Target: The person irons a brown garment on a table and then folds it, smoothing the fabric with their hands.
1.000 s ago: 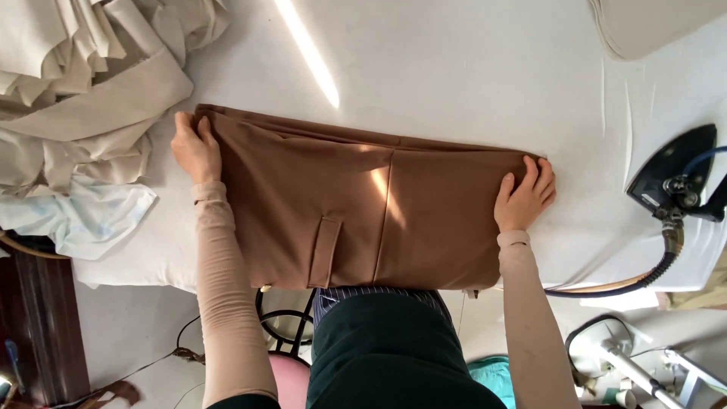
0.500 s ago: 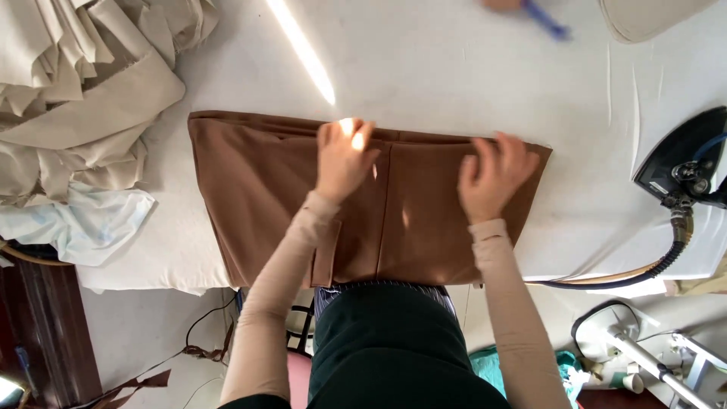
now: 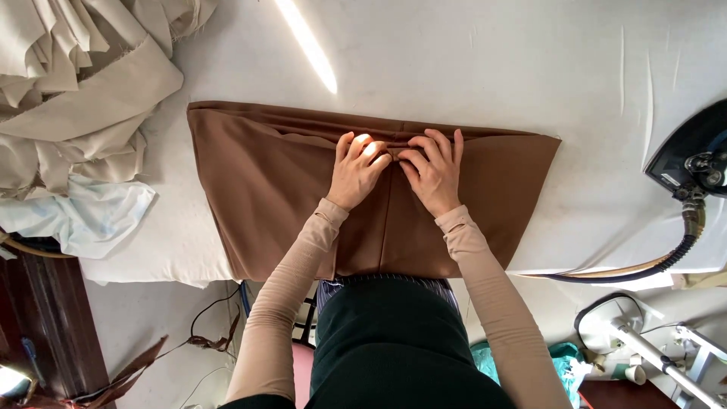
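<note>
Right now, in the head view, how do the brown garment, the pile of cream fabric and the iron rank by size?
1. brown garment, largest.
2. pile of cream fabric, partly cut off by the frame, so unsure.
3. iron, smallest, also cut off.

Reaching forward with both arms in long beige sleeves, elbows bent and forearms converging. Resting the left hand [image 3: 357,168] and right hand [image 3: 435,170] palms down, just beside each other, fingertips [image 3: 394,155] nearly meeting at the middle. Curling the fingers slightly, pinching inward, wrists held low and flat.
</note>
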